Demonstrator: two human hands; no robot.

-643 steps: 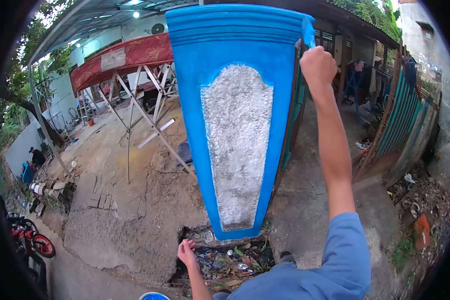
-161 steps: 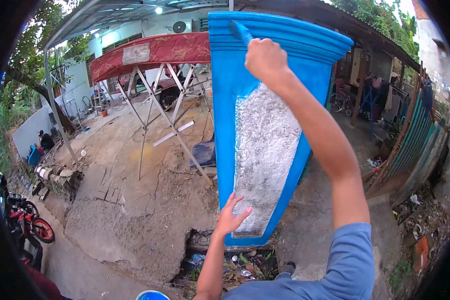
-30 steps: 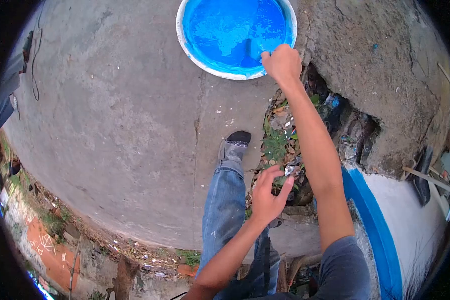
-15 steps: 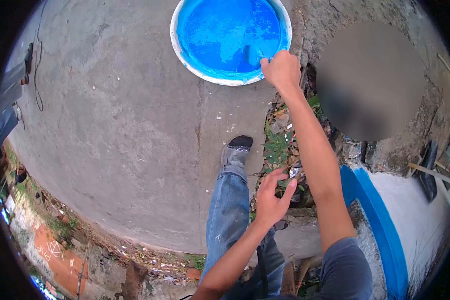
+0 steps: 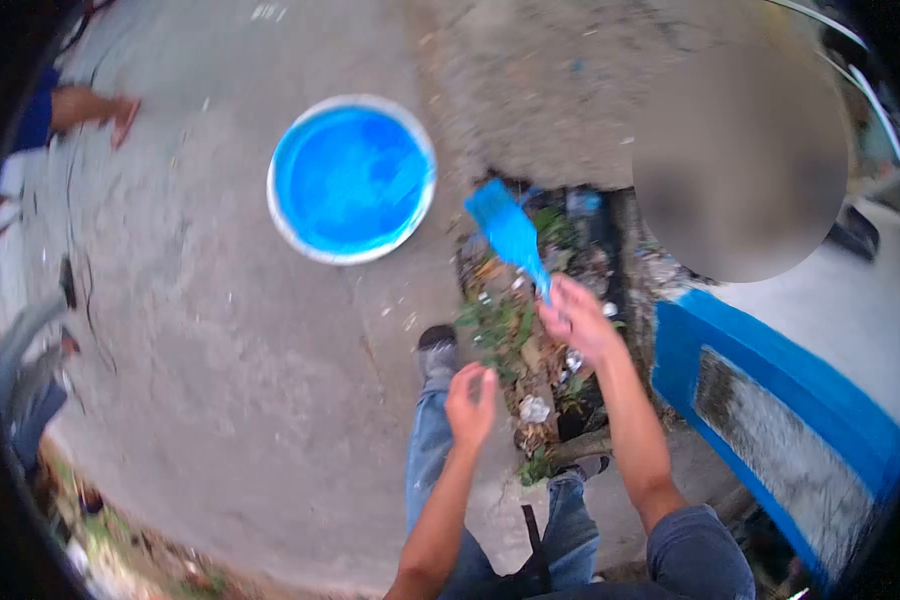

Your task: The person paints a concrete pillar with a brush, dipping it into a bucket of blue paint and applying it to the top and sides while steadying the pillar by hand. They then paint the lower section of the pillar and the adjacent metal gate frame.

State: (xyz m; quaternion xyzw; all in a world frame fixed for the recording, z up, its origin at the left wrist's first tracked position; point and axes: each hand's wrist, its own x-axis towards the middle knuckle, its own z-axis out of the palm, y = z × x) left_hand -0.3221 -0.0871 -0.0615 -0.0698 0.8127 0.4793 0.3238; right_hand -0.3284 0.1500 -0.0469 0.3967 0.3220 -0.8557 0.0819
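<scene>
A blue paintbrush [image 5: 510, 230], coated with paint from bristles to handle, is gripped in my right hand [image 5: 578, 318] over the strip of plants and litter. Its bristles point up and to the left. To the left of the brush, a round white-rimmed basin of blue paint [image 5: 352, 180] rests on the concrete. My left hand [image 5: 470, 404] hangs above my leg; its fingers are bent, their tips near the thumb, and anything between them is too small to make out.
A low wall with blue painted borders [image 5: 780, 350] stands at the right. Leafy plants and litter [image 5: 500, 325] fill a broken gap beside the concrete. People's legs [image 5: 85, 110] show at the left, near a dark cable [image 5: 88, 300].
My right hand has lifted the brush out of the basin and brought it back toward me, over the gap. The view has shifted right, and my left hand's fingers have drawn closer together.
</scene>
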